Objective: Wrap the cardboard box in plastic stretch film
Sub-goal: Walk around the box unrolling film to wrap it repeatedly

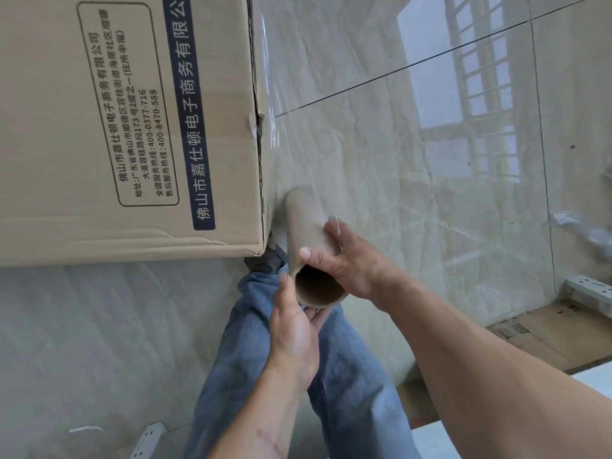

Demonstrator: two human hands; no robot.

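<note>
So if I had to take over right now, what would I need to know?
Left hand: under the near open end of the tube, propping it.
Right hand: wrapped over the top of the tube, thumb by the rim.
Tube: a cardboard core with almost no film left on it, pointing away from you beside the box corner.
Film: a clear sheet stretches from the tube up along the box's right edge.
Done: film looks started at that edge; how much is wrapped can't be seen.
Left: the printed face looks bare, so probably keep going round the box. You may need a new roll.
</note>
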